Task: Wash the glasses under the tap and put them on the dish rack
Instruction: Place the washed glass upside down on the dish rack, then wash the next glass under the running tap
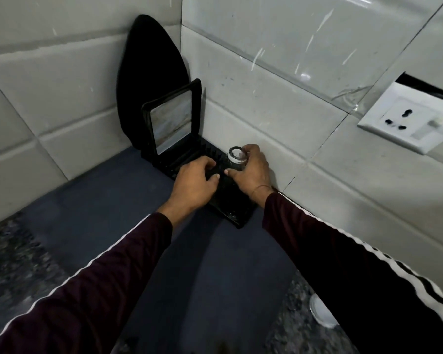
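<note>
Clear glass [236,157] | right hand [251,172] grips | black dish rack [230,200]

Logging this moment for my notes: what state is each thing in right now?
glass: held over the dish rack, open rim toward the camera.
right hand: grips the glass.
left hand: rests on the dish rack, holds nothing.
dish rack: flat on the counter, against the wall.
tray: propped upright in the corner.

Left hand [193,181] and right hand [252,172] cover much of the dish rack [230,205], glass [237,157] partly hidden by fingers, white round thing [321,312] btm right too blurred to tell.
</note>
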